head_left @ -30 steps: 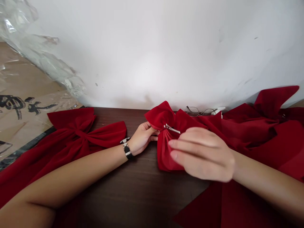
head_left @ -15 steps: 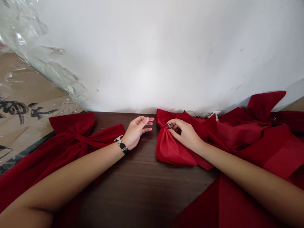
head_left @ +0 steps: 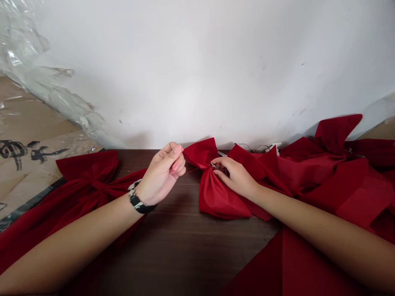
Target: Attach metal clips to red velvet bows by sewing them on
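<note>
Bow work at the table edge, mid-stage by our reading. We find a red fabric bow (head_left: 216, 193) lying flat on a dark wood tabletop (head_left: 191, 246), its two loops formed and its middle gathered into tight pleats. Right hand (head_left: 236, 176) is clamped on that gathered waist, fingers pinched around a small metal piece (head_left: 213, 165); we cannot tell whether it is a clip or a needle. Left hand (head_left: 162, 172) is raised just beside the bow, apart from the right, its fingertips closed. A thin red thread (head_left: 193, 169) appears to run from them to the waist. Shaping looks done; fastening of the centre looks unfinished, though the right hand hides most of it.

Cloth is soft and matte, with a faint sheen along the folds. Another red bow (head_left: 89, 176) lies to the left with a neatly bound centre. A heap of red bows (head_left: 333, 164) rises to the right, pointed ends against a white wall (head_left: 197, 74). Wire-rimmed eyeglasses (head_left: 254, 148) sit behind the work. Left wrist wears a black-and-silver wristband (head_left: 138, 204). Further left, crumpled clear plastic (head_left: 46, 70) lies over cardboard with black brush characters (head_left: 18, 150).
</note>
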Action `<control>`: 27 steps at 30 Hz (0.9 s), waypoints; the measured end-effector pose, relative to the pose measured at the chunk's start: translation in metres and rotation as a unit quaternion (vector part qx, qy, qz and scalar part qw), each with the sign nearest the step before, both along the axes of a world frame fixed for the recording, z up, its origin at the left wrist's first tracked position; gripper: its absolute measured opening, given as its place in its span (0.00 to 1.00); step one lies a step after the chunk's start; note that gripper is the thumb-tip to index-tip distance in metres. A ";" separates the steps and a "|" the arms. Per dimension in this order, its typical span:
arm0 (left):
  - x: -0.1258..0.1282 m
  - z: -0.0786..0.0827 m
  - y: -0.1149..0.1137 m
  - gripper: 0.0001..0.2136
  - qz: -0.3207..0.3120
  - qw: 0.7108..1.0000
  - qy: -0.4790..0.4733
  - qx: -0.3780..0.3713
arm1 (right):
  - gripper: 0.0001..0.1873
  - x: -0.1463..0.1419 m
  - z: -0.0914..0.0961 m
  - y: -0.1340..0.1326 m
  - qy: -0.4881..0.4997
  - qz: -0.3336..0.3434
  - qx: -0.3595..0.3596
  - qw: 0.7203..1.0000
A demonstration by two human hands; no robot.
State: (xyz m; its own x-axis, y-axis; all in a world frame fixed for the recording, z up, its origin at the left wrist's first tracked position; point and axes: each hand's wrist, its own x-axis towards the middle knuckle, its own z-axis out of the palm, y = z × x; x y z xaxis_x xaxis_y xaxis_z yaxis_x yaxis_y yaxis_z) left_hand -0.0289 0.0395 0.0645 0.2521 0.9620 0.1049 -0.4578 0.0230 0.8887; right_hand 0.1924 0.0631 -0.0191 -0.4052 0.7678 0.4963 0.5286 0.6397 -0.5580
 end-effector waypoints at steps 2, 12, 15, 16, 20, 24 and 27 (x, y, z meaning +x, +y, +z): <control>-0.001 0.009 -0.007 0.12 -0.002 1.000 0.006 0.014 | 0.08 0.000 0.001 0.000 0.002 0.001 0.000 1.000; -0.021 0.029 0.001 0.11 0.057 0.990 0.051 0.122 | 0.08 0.000 0.001 -0.005 0.017 0.008 0.019 1.000; -0.023 0.018 0.010 0.12 -0.061 0.985 0.145 0.072 | 0.07 0.001 0.002 -0.007 0.047 0.002 0.009 0.999; -0.023 0.015 0.012 0.13 -0.121 0.970 0.203 0.051 | 0.07 0.001 0.003 -0.007 0.055 0.002 0.010 0.998; -0.019 0.003 0.014 0.14 -0.316 0.863 0.394 0.032 | 0.08 0.000 0.007 -0.010 0.070 -0.009 0.032 0.997; -0.009 -0.014 0.010 0.16 -0.467 0.778 0.419 0.008 | 0.09 0.000 0.006 -0.012 0.059 0.000 0.059 0.997; -0.005 -0.031 0.007 0.19 -0.502 0.785 0.359 -0.060 | 0.09 0.000 0.005 -0.014 0.040 0.014 0.078 0.996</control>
